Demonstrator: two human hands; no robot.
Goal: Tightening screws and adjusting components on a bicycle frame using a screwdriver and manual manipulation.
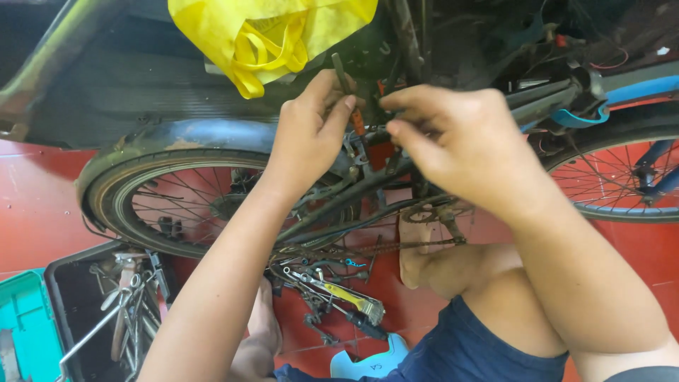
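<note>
Nearest me are my bare knees and the hem of my blue shorts (467, 346), over a glossy red tiled floor (35, 205). Loose tools (339, 293) lie on the tiles between my legs, thin steel ones and one with a yellow handle. To my left a black box (106, 318) holds a tangle of chrome spanners, with a teal lid (25, 325) beside it.

Further out, a rusty chain (368, 247) runs under the dark tubes of a bicycle frame (353, 191). The rear wheel (177, 198) sits left, with a ribbed black tyre, thin spokes and a scuffed mudguard above.

My left hand (308, 134) has thumb and forefinger pinched shut on a slim dark metal rod (341, 74) that stands nearly upright by the frame. My right hand (453, 145) is curled, its fingertips close together against small parts at the frame; I cannot tell whether it grips anything.

Furthest up hangs a crinkled yellow bag (269, 32), and a second wheel (622, 177) sits right.
</note>
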